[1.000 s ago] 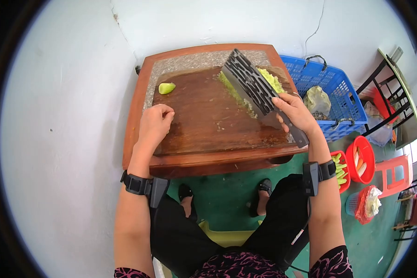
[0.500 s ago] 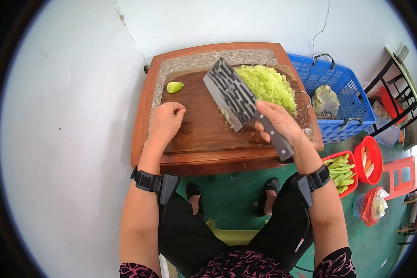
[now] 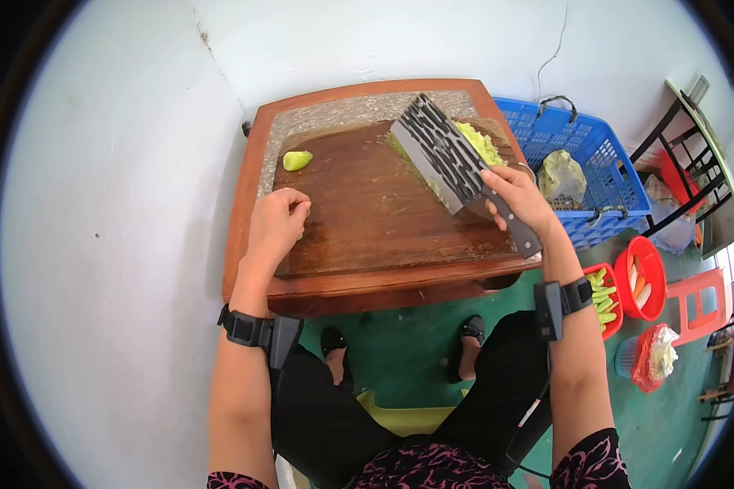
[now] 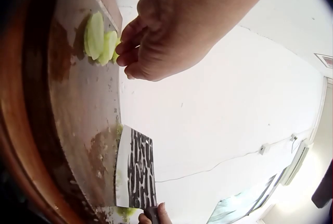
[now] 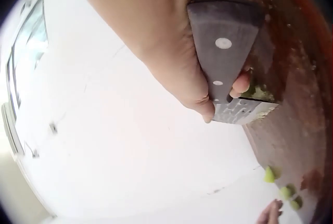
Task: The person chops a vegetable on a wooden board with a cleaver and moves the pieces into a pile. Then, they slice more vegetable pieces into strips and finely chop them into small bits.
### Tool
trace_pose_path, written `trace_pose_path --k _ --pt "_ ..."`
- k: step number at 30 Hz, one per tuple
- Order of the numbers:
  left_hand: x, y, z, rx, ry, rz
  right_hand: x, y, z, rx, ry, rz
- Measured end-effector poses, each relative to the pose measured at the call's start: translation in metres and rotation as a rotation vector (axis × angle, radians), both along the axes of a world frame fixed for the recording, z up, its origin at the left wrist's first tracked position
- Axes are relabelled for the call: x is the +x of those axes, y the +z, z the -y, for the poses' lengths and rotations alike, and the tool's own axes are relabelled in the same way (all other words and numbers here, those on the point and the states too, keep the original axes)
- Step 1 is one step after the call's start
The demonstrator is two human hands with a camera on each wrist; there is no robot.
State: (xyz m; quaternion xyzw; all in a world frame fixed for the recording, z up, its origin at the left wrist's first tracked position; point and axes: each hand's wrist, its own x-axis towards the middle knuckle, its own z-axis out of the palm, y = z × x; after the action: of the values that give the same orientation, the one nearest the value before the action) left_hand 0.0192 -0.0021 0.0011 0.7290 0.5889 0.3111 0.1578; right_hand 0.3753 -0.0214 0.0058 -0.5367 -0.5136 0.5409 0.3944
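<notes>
My right hand (image 3: 520, 200) grips the dark handle of a cleaver (image 3: 440, 147) at the right of the wooden cutting board (image 3: 342, 220). The broad, dark-patterned blade slants up to the left and hides most of a heap of finely chopped green vegetable (image 3: 483, 143). In the left wrist view the cutting edge is close along the board. My left hand (image 3: 276, 224) is over the board's left side, fingers loosely curled, nothing seen in them. Beyond it lies a green vegetable chunk (image 3: 297, 160). Paler cut pieces (image 4: 94, 35) show near its fingertips in the left wrist view.
The board sits on a wooden table with a speckled top (image 3: 367, 102) against a white wall. To the right stand a blue crate (image 3: 620, 187) with a bag in it, a red tub of green vegetables (image 3: 603, 297), a red basin (image 3: 648, 281) and a pink stool (image 3: 701, 310).
The cleaver swung left, exposing the chopped heap half a second ago, then came back right and covers most of it again. My left hand stays near the board's left edge.
</notes>
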Motion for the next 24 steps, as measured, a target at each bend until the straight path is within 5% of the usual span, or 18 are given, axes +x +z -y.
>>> trace_pose_path --k 5,12,18,24 --pt "-0.008 -0.011 -0.006 0.103 -0.049 -0.056 0.016 0.016 -0.001 0.164 0.025 0.059" --pt "-0.004 -0.011 -0.007 0.062 -0.045 -0.058 0.012 0.033 0.001 0.414 -0.275 0.123" --pt "0.0 -0.01 -0.004 0.103 -0.089 -0.059 0.003 0.013 -0.007 0.53 -0.465 0.891" --pt "0.008 -0.009 -0.001 0.098 -0.099 -0.076 -0.043 0.006 0.012 0.656 -0.274 1.114"
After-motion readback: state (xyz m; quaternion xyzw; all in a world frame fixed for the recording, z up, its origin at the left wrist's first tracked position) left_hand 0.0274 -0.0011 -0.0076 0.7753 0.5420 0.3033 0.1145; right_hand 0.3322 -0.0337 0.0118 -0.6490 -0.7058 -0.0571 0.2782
